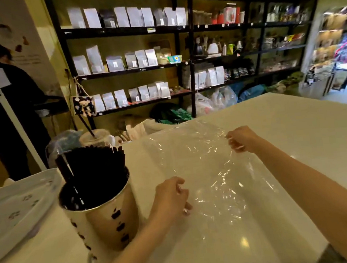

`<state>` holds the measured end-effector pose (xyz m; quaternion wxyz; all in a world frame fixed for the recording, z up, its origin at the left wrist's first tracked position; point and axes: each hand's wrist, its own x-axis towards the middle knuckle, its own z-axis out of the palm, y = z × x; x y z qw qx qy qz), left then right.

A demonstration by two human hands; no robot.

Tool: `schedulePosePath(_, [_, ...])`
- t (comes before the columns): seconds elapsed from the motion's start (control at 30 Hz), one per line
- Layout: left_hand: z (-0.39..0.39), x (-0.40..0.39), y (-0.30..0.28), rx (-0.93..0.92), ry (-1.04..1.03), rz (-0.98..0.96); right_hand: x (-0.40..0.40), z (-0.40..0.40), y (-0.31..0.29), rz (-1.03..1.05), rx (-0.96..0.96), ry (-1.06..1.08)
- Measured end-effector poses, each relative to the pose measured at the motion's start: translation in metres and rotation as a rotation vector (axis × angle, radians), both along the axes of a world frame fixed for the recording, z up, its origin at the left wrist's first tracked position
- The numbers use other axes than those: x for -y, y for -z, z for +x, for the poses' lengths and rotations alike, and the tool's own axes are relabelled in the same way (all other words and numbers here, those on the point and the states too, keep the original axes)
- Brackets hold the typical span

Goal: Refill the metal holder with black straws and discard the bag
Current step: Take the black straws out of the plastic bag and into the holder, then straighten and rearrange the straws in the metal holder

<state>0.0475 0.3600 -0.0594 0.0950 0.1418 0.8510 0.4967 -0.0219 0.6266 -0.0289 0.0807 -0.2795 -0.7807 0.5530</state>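
A metal holder (111,220) with dark cut-out holes stands on the white counter at the left. A thick bundle of black straws (96,171) fills it and leans to the right. To its right a clear, crumpled, empty plastic bag (209,170) is stretched out above the counter. My left hand (171,196) pinches the bag's near edge, just right of the holder. My right hand (241,139) grips the bag's far right edge, farther back.
The white counter (293,125) runs back and right. A pale tray with paw prints (17,205) lies left of the holder. A lidded cup with a straw (94,138) stands behind it. Black shelves (183,63) line the wall. A person (5,93) stands at the far left.
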Motion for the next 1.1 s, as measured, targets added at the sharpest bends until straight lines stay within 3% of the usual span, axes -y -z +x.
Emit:
schedulePosePath(0.17, [0.012,0.010,0.015,-0.029,0.109,-0.197,0.004,0.005,0.034,0.352,0.044,-0.033])
schedulePosePath(0.33, [0.028,0.010,0.022,-0.239,0.188,-0.726,0.015,0.013,0.056,0.653,0.069,-0.025])
schedulePosePath(0.43, [0.033,0.010,0.027,-0.344,0.171,-0.901,0.020,0.016,0.069,0.814,0.038,-0.015])
schedulePosePath(0.57, [0.036,0.013,0.028,-0.455,0.190,-0.994,0.029,0.018,0.079,1.079,0.025,-0.134])
schedulePosePath(0.73, [0.039,0.018,0.017,-0.471,0.198,-0.998,0.055,0.016,0.065,1.147,0.105,-0.221])
schedulePosePath(0.8, [0.046,0.021,0.002,-0.505,0.233,-0.979,0.073,0.016,0.048,1.095,0.025,-0.264])
schedulePosePath(0.87, [0.055,0.026,-0.019,-0.593,0.279,-0.828,0.099,0.019,0.027,0.962,-0.164,-0.309])
schedulePosePath(1.0, [0.069,0.053,-0.075,-0.701,0.371,-0.342,0.157,0.039,-0.021,0.419,-0.488,-0.517])
schedulePosePath(1.1, [0.067,0.083,-0.108,-0.810,0.346,-0.208,0.183,0.053,-0.046,0.047,-0.527,-0.834])
